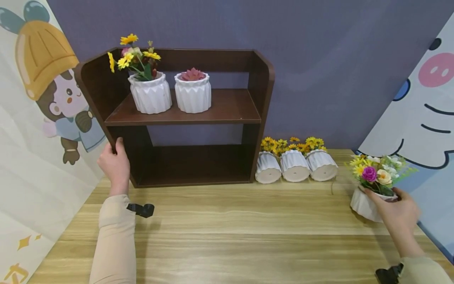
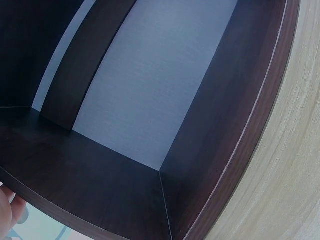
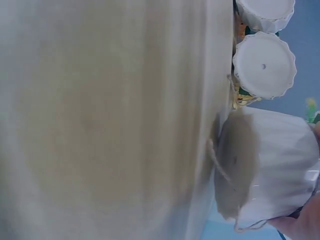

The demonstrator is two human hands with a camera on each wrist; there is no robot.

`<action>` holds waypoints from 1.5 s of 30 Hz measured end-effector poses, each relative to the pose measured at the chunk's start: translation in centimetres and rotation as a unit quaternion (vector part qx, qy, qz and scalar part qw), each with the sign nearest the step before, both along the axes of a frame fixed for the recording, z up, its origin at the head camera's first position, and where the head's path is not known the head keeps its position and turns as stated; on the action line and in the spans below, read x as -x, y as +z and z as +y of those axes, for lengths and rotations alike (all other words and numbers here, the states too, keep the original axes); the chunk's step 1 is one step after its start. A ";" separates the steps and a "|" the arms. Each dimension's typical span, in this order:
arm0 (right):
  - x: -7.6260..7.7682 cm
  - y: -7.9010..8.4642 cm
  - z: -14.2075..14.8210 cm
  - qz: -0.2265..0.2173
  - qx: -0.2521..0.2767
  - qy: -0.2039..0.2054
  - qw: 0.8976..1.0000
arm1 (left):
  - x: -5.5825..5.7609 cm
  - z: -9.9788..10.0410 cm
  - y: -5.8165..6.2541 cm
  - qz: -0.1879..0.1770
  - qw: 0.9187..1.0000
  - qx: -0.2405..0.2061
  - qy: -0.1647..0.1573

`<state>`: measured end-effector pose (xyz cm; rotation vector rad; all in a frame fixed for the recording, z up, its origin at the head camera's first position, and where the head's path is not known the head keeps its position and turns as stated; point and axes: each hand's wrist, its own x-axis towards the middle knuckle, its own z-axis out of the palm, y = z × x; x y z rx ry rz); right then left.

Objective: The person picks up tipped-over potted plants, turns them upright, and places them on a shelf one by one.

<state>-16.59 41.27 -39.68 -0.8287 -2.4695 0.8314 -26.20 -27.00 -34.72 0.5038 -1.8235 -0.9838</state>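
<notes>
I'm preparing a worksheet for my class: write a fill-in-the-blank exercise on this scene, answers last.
1. The left hand grips the brown shelf, and the right hand holds a flower pot coloured ____.
2. In the head view, the succulent pot stands to the ____ of its neighbour with yellow flowers.
3. Both stand on the shelf's ____ level.
4. The tipped-over pots beside the shelf number ____.

Missing words: white; right; upper; three.
</notes>
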 end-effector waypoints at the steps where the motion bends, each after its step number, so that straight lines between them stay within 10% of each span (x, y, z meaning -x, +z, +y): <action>1: -0.1 -0.1 0.0 0.005 0.000 -0.001 1.000 | 0.0 0.0 0.0 0.001 1.000 0.000 0.000; 38: -3.0 -1.0 0.1 0.042 -0.017 0.049 0.998 | 0.0 -0.1 -0.1 -0.010 1.000 0.001 0.000; 45: -2.5 -0.5 0.9 -0.012 0.014 0.097 0.995 | 0.0 -0.1 0.0 -0.004 1.000 -0.003 -0.003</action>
